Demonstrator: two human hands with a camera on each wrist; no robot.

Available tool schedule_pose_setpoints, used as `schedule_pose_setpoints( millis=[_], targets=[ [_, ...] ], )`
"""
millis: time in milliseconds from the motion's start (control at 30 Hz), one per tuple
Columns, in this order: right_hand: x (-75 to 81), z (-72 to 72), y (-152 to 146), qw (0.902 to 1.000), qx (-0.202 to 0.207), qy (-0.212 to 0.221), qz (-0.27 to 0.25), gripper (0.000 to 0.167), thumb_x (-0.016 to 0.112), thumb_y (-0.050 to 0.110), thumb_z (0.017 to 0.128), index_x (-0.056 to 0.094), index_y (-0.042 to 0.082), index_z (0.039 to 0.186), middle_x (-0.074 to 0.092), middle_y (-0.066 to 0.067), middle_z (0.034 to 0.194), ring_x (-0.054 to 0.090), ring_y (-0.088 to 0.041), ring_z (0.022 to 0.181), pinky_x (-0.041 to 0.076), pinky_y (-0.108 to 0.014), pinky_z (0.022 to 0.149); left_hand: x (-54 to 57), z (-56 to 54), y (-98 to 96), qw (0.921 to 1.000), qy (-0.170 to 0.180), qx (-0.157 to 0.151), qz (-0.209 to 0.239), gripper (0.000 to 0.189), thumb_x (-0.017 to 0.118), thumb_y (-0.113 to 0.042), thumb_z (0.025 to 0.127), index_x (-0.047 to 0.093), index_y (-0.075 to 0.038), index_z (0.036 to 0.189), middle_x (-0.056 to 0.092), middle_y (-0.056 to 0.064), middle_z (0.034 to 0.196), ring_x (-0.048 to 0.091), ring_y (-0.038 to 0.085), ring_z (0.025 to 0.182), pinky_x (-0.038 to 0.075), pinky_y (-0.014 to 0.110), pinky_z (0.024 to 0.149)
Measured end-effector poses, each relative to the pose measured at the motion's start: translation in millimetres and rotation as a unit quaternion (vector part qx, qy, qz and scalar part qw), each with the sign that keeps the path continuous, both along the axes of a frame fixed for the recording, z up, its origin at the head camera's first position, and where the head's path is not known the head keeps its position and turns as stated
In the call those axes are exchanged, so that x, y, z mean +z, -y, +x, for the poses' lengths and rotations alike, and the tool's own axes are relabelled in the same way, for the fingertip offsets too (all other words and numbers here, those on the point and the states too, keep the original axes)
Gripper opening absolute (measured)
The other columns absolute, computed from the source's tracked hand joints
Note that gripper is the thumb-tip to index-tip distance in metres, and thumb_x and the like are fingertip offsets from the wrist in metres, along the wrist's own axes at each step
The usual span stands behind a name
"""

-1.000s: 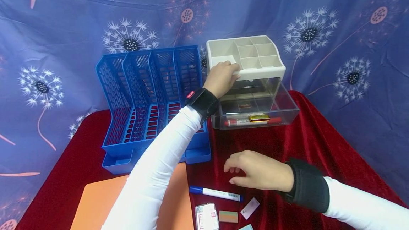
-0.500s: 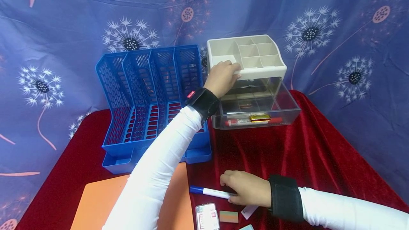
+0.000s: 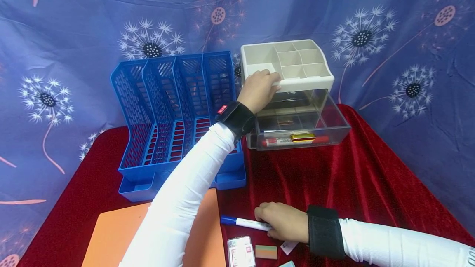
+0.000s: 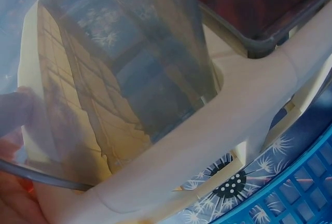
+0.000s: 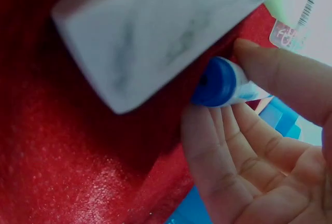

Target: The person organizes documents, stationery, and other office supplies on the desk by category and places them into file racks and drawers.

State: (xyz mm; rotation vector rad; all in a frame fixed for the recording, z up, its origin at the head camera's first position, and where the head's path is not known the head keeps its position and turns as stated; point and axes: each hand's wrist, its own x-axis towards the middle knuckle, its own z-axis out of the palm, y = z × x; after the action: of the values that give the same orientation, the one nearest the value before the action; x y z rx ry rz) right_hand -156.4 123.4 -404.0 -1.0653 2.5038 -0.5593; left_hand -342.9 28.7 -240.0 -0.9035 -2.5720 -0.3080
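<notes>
My left hand [image 3: 258,90] grips the front rim of the cream desk organizer [image 3: 307,84], whose top has small compartments. Below that rim, a clear drawer [image 3: 334,135] stands pulled out, with a red marker [image 3: 274,141] lying inside. Over the red cloth, my right hand [image 3: 285,221] pinches the end of a white marker with a blue cap [image 3: 252,224]; the right wrist view shows its blue end [image 5: 215,81] between thumb and fingers. Close beside it lies a white block, seemingly an eraser [image 5: 161,32], partly hidden by the hand in the head view.
A blue slotted file rack [image 3: 163,170] stands left of the organizer. In front of it lies an orange folder [image 3: 115,230], partly under my left arm. A small clear case [image 3: 240,252] and a striped sticky-note pad [image 3: 266,252] lie near the front edge.
My right hand has come down and toward the front onto the blue-capped marker, and now pinches its end. The left hand stays on the organizer's rim.
</notes>
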Motion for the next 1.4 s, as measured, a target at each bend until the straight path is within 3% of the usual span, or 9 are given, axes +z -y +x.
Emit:
schedule_pose_setpoints(
  millis=[133,367,533,767,1100,1400],
  targets=[
    [0.8,-0.4,0,0.9999,-0.001,-0.010,0.002,0.025,0.076,0.000,0.072,0.062,0.015,0.086,0.056,0.010,0.076,0.048,0.002,0.066,0.042,-0.017,0.059,0.9,0.5,0.6,1.0000,-0.001,0.000,0.000,0.027,0.058,-0.029,0.094,0.064,-0.015,0.116,0.066,0.005,0.103,0.061,0.022,0.095,0.046,0.035,0.081],
    [9.6,-2.5,-6,0.9978,0.012,-0.064,-0.008,0.027,0.076,-0.003,0.070,0.060,0.015,0.082,0.056,0.009,0.075,0.048,0.002,0.067,0.043,-0.017,0.059,0.9,0.3,0.6,1.0000,0.001,0.002,-0.003,0.027,0.058,-0.029,0.094,0.064,-0.016,0.116,0.066,0.005,0.103,0.060,0.022,0.095,0.046,0.034,0.081],
    [27.5,-4.4,-12,0.9953,0.012,-0.094,-0.020,0.028,0.075,-0.004,0.070,0.060,0.016,0.082,0.054,0.010,0.075,0.048,0.002,0.069,0.043,-0.018,0.060,0.2,0.2,0.8,1.0000,0.004,0.006,-0.006,0.026,0.057,-0.029,0.094,0.064,-0.015,0.115,0.066,0.005,0.103,0.060,0.022,0.095,0.046,0.035,0.081],
    [65.8,-3.4,-32,0.9916,-0.017,-0.128,-0.012,0.030,0.074,-0.005,0.073,0.062,0.018,0.088,0.055,0.011,0.078,0.052,-0.001,0.072,0.047,-0.022,0.062,0.2,0.9,0.6,1.0000,0.005,0.001,-0.003,0.026,0.057,-0.029,0.095,0.064,-0.015,0.115,0.066,0.005,0.103,0.060,0.022,0.095,0.046,0.035,0.081],
    [125.7,8.2,-64,0.9689,-0.044,-0.241,-0.035,0.037,0.077,-0.003,0.071,0.064,0.021,0.098,0.057,0.015,0.089,0.052,0.001,0.079,0.049,-0.023,0.065,0.1,0.2,-0.3,1.0000,-0.002,-0.001,-0.004,0.026,0.057,-0.029,0.094,0.064,-0.015,0.115,0.066,0.005,0.103,0.061,0.022,0.095,0.046,0.035,0.080],
    [163.7,-2.5,-77,0.9264,-0.047,-0.370,-0.054,0.046,0.081,-0.008,0.060,0.066,0.017,0.096,0.060,0.010,0.089,0.053,-0.001,0.079,0.049,-0.025,0.062,-0.1,1.3,1.6,1.0000,0.001,0.002,0.003,0.026,0.057,-0.029,0.094,0.065,-0.015,0.115,0.067,0.005,0.103,0.061,0.022,0.095,0.046,0.035,0.082]
  ],
)
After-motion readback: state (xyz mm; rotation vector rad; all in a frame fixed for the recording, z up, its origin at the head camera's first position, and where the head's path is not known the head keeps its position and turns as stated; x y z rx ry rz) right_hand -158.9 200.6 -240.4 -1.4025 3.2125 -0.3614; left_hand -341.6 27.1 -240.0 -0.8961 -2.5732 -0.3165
